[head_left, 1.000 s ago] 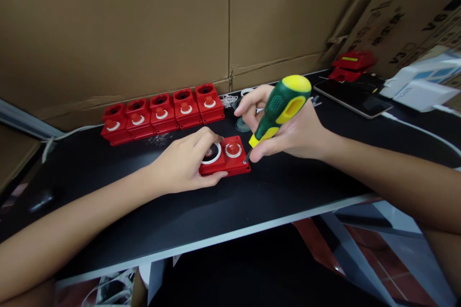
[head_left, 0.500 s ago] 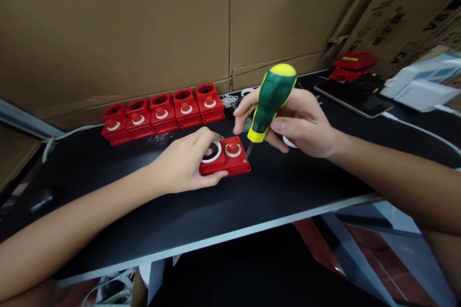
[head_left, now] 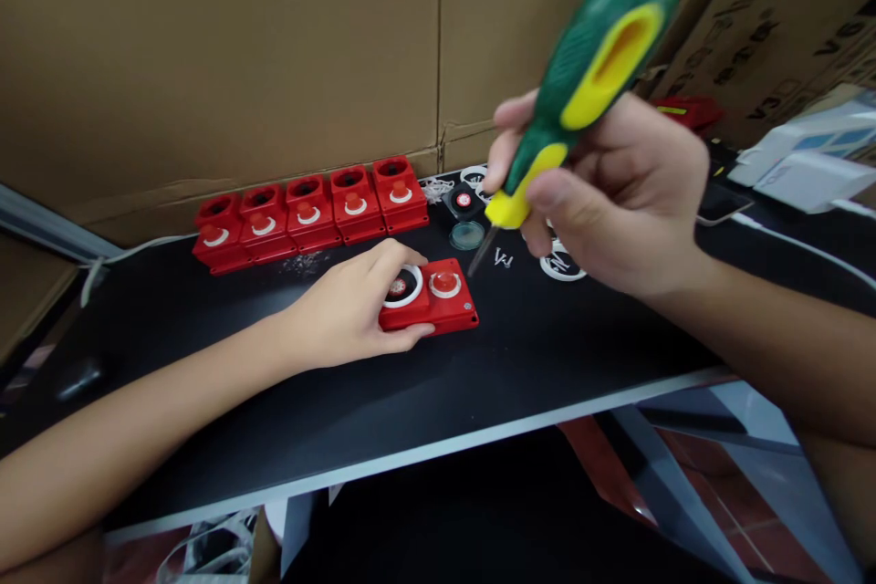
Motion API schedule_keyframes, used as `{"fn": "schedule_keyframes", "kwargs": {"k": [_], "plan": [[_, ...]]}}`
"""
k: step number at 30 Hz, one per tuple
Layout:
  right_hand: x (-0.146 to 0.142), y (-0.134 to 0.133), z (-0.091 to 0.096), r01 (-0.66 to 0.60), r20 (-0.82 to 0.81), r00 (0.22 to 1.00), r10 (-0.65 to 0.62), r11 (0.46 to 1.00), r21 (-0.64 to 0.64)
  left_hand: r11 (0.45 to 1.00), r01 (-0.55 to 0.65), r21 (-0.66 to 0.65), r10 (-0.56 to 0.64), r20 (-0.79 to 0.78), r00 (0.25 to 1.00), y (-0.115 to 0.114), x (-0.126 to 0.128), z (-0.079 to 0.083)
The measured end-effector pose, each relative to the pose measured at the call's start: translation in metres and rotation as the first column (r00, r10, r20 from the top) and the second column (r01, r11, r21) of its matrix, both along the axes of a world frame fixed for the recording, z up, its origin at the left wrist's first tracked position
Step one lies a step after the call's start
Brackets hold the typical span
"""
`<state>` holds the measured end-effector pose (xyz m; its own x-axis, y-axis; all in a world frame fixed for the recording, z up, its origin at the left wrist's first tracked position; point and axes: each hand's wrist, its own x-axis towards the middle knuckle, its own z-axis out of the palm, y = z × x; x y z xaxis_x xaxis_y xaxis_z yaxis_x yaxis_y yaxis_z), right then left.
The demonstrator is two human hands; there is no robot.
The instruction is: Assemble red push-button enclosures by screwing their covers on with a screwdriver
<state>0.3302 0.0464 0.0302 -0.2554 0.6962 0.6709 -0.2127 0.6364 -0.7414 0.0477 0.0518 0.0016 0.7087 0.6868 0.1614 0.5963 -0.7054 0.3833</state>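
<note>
My left hand point(head_left: 356, 308) grips the left end of a red plastic box point(head_left: 438, 301) with a white ring and a red button, holding it on the black table point(head_left: 383, 401). My right hand point(head_left: 616, 192) is closed round a green and yellow screwdriver point(head_left: 581, 78), lifted above the table. Its metal tip points down-left and hangs just above and to the right of the box, not touching it.
A row of several red boxes point(head_left: 307, 210) lines the cardboard wall point(head_left: 274, 46) at the back. Small round parts point(head_left: 467, 234), white rings point(head_left: 557, 266) and loose screws point(head_left: 503, 257) lie behind the held box. White boxes point(head_left: 808, 169) and a cable sit at the right.
My right hand has lifted the screwdriver up and toward the camera, taking its tip off the box's right corner. The left hand and the box have stayed put.
</note>
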Motion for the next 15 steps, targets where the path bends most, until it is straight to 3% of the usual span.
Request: {"fn": "schedule_keyframes", "kwargs": {"k": [3, 5, 9, 15], "plan": [[0.008, 0.011, 0.001, -0.032, 0.030, 0.999, 0.030, 0.996, 0.086, 1.000, 0.010, 0.012, -0.010, -0.015, 1.000, 0.000, -0.001, 0.000], [0.015, 0.020, 0.001, -0.023, 0.212, 0.977, -0.009, 0.989, 0.148, 1.000, 0.011, 0.014, -0.011, -0.022, 1.000, -0.002, -0.001, 0.001], [0.022, 0.026, 0.006, -0.097, 0.603, 0.798, -0.028, 0.980, 0.174, 1.000, 0.001, -0.012, -0.001, -0.006, 1.000, -0.007, 0.002, 0.007], [0.016, 0.019, 0.007, -0.308, 0.828, 0.556, 0.070, 0.943, 0.127, 0.997, -0.054, -0.052, 0.053, -0.017, 0.998, -0.012, 0.004, 0.014]]}}
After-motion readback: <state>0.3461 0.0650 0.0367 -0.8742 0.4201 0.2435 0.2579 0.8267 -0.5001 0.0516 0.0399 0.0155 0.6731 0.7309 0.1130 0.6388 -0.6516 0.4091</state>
